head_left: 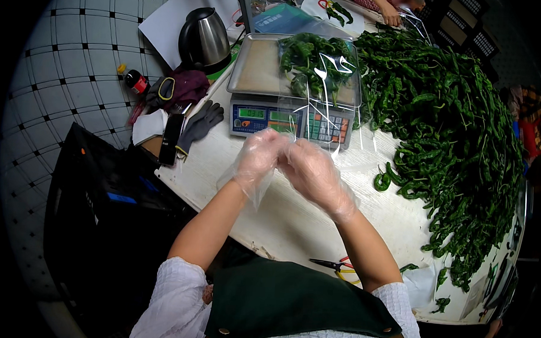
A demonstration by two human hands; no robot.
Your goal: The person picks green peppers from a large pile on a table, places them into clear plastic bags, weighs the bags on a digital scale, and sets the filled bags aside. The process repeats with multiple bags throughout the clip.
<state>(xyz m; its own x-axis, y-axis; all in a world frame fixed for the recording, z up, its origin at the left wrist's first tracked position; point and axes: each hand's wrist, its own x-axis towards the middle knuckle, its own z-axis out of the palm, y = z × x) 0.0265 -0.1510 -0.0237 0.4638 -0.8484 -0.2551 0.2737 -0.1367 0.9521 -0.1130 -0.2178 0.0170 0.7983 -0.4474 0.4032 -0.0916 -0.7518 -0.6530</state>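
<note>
Floor: pale tiles with dark diamond insets and double lines, far left.
Table: white, faintly grained top with a curved near edge.
Scale: boxy, blue-grey scale, far centre, with a shallow metal pan; dark digits show on its green displays, beside a keypad of pale and orange keys whose marks are too small to read.
Weighed peppers: glossy, wrinkled green peppers on the pan's right side, under clear film.
Bag: thin, transparent, creased plastic bag catching white glints, running from the pan to the hands.
Left hand: gloved in loose clear plastic, the left hand has its fingers drawn in, pinching the bag's near end.
Right hand: gloved alike and close against the left, the right hand pinches there too; fingertips partly hidden.
Pepper heap: long, twisted green peppers, piled along the right.
Kettle: brushed metal with black handle, the kettle stands far left.
Scissors: dark blades, red and yellow handles, the scissors lie near right.
</note>
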